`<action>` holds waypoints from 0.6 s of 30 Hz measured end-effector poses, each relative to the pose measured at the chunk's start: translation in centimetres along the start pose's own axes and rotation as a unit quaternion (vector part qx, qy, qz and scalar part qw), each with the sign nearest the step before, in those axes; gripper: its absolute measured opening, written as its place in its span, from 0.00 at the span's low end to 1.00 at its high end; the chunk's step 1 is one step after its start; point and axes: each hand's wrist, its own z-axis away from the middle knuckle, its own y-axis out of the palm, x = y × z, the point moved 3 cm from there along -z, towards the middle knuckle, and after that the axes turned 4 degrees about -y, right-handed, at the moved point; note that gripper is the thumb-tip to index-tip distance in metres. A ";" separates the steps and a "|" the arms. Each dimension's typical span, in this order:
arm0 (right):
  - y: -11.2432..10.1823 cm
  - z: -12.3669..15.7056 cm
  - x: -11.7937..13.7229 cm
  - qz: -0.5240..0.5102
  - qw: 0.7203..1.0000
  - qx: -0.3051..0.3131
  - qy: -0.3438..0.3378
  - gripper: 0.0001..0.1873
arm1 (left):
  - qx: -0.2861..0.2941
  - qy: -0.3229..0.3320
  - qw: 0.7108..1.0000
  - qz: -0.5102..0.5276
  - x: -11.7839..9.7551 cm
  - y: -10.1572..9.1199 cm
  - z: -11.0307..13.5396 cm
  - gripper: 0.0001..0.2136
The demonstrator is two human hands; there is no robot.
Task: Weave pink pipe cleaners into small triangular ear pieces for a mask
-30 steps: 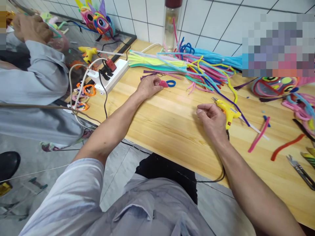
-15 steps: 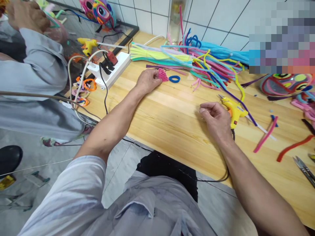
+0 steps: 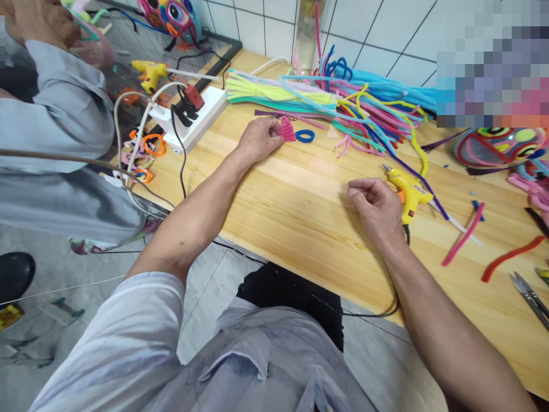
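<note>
My left hand (image 3: pixel 256 139) rests on the wooden table (image 3: pixel 300 217), its fingers closed on a small pink fan-shaped piece of folded pipe cleaner (image 3: pixel 287 130). A blue pipe-cleaner ring (image 3: pixel 304 135) lies just right of it. My right hand (image 3: pixel 375 209) lies loosely curled on the table with thumb and forefinger pinched together; what they hold, if anything, is too small to name. A yellow glue gun (image 3: pixel 407 191) lies right beside that hand, touching its far side.
A heap of coloured pipe cleaners (image 3: pixel 334 106) lies at the back. A white power strip (image 3: pixel 193 117) with plugs sits at the left edge. Loose pink (image 3: pixel 462 234) and red (image 3: pixel 508 258) strands and scissors (image 3: pixel 529 297) lie right. Another person's sleeve (image 3: pixel 64 114) is at left.
The pink piece has turned more upright in my left hand and the view has shifted slightly. My right hand stays by the glue gun.
</note>
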 end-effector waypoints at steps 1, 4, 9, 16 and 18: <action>0.0 0.0 0.0 0.001 1.000 0.001 -0.002 0.08 | -0.004 0.003 1.000 -0.016 -0.1 0.0 0.0 0.05; 0.0 0.0 0.0 0.008 1.000 0.004 -0.009 0.08 | -0.012 0.012 0.999 -0.042 -0.4 -0.1 0.3 0.05; 0.0 0.1 0.1 0.012 1.000 0.010 -0.005 0.08 | -0.007 0.006 0.998 -0.065 -0.5 -0.2 0.5 0.04; 0.1 0.1 0.5 0.015 1.000 0.017 0.006 0.08 | 0.004 -0.002 0.997 -0.083 -0.5 -0.1 0.4 0.04; 0.1 0.1 0.5 0.017 1.000 0.015 0.005 0.08 | 0.003 -0.004 0.997 -0.079 -0.5 -0.1 0.4 0.05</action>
